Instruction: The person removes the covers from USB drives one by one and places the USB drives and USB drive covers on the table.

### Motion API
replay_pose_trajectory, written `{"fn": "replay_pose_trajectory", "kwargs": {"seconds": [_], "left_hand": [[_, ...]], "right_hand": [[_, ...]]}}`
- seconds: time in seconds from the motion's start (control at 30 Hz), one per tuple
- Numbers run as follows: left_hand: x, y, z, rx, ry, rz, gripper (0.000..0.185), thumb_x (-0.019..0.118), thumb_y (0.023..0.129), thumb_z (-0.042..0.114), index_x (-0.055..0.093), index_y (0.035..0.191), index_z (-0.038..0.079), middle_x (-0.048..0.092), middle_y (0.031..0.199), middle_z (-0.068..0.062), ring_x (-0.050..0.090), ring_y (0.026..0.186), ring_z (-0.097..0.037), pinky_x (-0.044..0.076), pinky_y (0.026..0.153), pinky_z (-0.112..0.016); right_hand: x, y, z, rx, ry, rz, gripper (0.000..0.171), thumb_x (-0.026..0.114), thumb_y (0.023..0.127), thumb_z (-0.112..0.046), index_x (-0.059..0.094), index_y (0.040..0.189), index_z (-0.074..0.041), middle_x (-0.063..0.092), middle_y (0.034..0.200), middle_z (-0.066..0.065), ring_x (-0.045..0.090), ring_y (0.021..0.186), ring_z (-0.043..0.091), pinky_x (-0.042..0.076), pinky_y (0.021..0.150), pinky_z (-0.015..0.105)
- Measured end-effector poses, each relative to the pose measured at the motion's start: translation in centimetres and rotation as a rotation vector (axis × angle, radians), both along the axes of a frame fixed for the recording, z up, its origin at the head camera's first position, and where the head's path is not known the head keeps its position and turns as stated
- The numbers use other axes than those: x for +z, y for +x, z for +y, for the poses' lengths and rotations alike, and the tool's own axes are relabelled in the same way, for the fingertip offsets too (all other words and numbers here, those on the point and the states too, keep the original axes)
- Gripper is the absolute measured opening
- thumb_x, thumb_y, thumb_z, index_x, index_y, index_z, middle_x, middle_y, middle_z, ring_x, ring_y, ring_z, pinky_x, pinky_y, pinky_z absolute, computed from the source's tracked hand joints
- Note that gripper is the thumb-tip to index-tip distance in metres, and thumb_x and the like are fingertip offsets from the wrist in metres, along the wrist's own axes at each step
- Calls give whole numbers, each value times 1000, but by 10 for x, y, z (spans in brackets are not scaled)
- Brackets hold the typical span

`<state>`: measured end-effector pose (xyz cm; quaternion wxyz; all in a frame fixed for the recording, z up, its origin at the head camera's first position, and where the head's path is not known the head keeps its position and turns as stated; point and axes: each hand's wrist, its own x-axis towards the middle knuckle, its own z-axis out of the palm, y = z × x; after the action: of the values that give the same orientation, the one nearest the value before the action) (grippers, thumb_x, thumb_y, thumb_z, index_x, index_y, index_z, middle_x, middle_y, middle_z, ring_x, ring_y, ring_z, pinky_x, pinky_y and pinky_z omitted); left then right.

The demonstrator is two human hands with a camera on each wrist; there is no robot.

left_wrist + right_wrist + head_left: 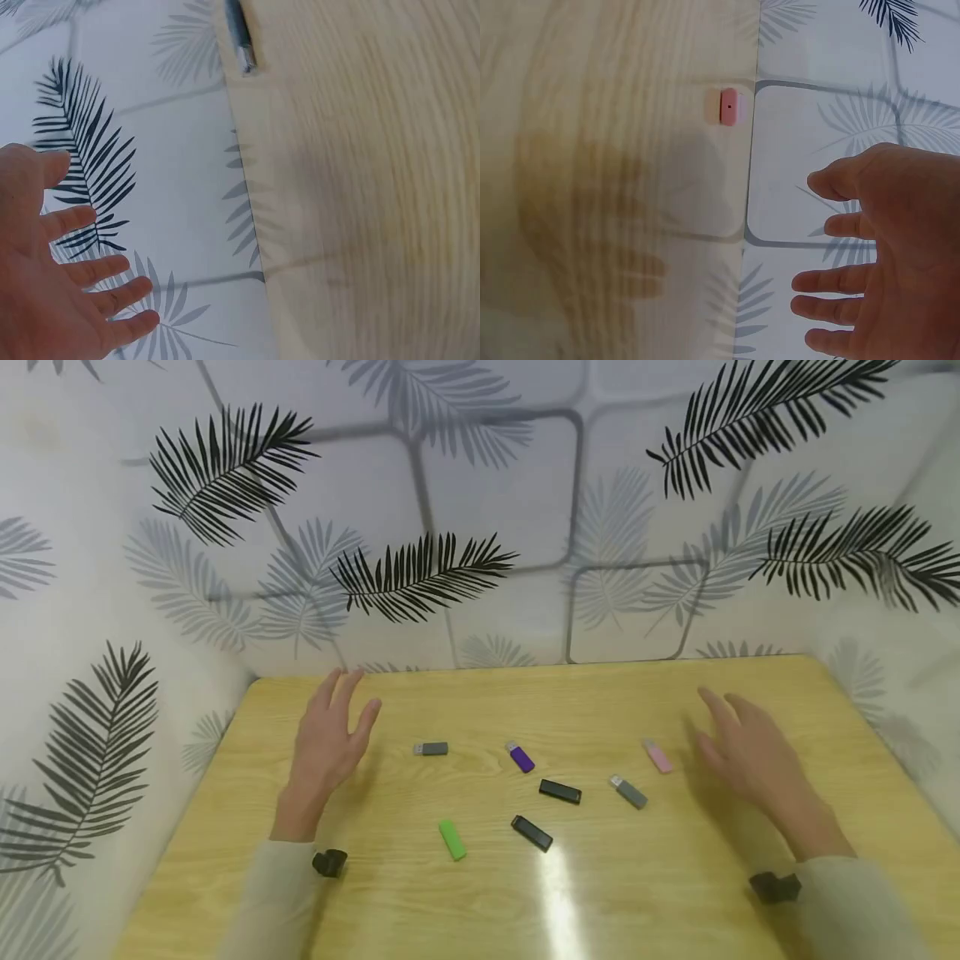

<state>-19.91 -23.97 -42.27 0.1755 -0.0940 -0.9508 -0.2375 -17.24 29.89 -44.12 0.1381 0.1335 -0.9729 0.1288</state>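
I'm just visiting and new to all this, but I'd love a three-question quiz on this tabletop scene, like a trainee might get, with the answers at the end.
1. Count: how many USB sticks lie on the table?
2. True or false: the left hand is holding the green stick.
3. Multiple choice: which of these lies nearest the right hand?
A) purple stick
B) pink stick
C) green stick

Key:
1. Seven.
2. False: the green stick lies on the table, apart from the left hand, which holds nothing.
3. B.
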Motion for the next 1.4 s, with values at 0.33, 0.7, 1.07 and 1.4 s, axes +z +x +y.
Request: {"fn": "replay_pose_trajectory", "kwargs": {"seconds": [0.33, 0.7, 1.07, 1.4], "left_hand": [[-10, 6, 23, -78, 266, 90, 47, 51, 98, 35, 45, 139, 12, 44, 138, -12, 41, 126, -32, 36, 99, -53], [-11, 12, 55, -135, 498, 42, 42, 53, 97, 32, 48, 137, 18, 49, 134, -8, 53, 112, -36, 44, 89, -56], [-5, 15, 84, -188, 685, -17, 37, 58, 96, 23, 52, 132, 17, 55, 127, -6, 58, 107, -28, 49, 86, -49], [20, 30, 114, -293, 799, -87, 33, 58, 94, 7, 53, 126, 0, 56, 117, -27, 59, 102, -35, 53, 82, -43]], "right_hand": [[-7, 3, -13, 37, -194, -117, 57, 55, 95, -23, 34, 142, 2, 42, 124, 41, 39, 109, 60, 33, 86, 71], [-15, 2, -32, 12, -338, -295, 66, 60, 93, -38, 39, 132, 11, 50, 110, 36, 49, 99, 48, 44, 79, 60], [-18, 2, -45, -65, -338, -374, 49, 56, 95, -36, 53, 113, 9, 60, 98, 23, 57, 90, 34, 49, 77, 48], [-17, 3, -51, -81, -328, -389, 34, 61, 93, -28, 60, 105, 4, 62, 94, 16, 58, 85, 28, 50, 73, 43]]}}
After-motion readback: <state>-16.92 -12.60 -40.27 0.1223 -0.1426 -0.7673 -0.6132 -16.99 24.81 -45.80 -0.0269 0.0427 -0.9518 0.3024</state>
